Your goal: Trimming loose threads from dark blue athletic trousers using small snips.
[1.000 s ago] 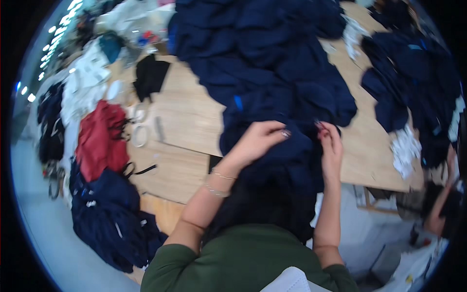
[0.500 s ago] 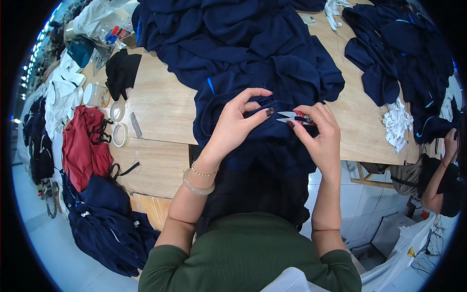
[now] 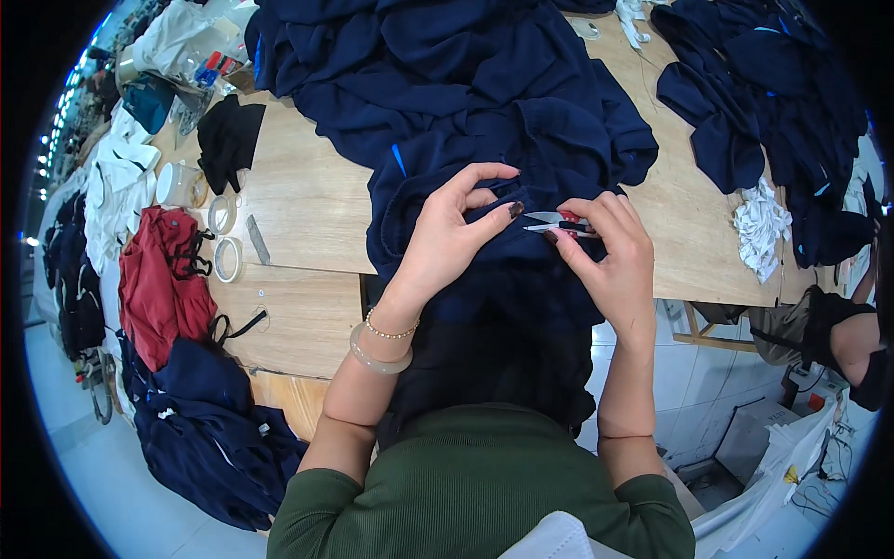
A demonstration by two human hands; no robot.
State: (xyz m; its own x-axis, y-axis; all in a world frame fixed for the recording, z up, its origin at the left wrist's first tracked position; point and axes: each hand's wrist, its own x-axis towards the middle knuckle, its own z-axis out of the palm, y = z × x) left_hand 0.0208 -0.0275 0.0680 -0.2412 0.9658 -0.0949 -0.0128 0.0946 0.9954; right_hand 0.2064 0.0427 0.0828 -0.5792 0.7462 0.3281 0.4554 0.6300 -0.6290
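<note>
My left hand [image 3: 458, 222] pinches the edge of a navy garment [image 3: 466, 154] between thumb and fingers. My right hand [image 3: 610, 240] is closed around small thread snips [image 3: 551, 224] with red and black on the grip. The two blades point left, toward my left thumb, with their tips just by the pinched cloth. Cloth folds and fingers hide what lies exactly at the tips. The garment spreads away from me over the table and drops over its near edge toward my lap.
Rolls of tape [image 3: 226, 259], a metal strip [image 3: 258, 240] and a red garment [image 3: 166, 289] lie on the left. More navy clothes [image 3: 745, 84] and a crumpled white cloth [image 3: 762, 229] are on the right. A co-worker's arm [image 3: 855, 345] shows at the right rim.
The snips have shifted slightly left, and their blades are closer together. My left hand keeps nearly the same pinch. The co-worker's arm at the right has moved.
</note>
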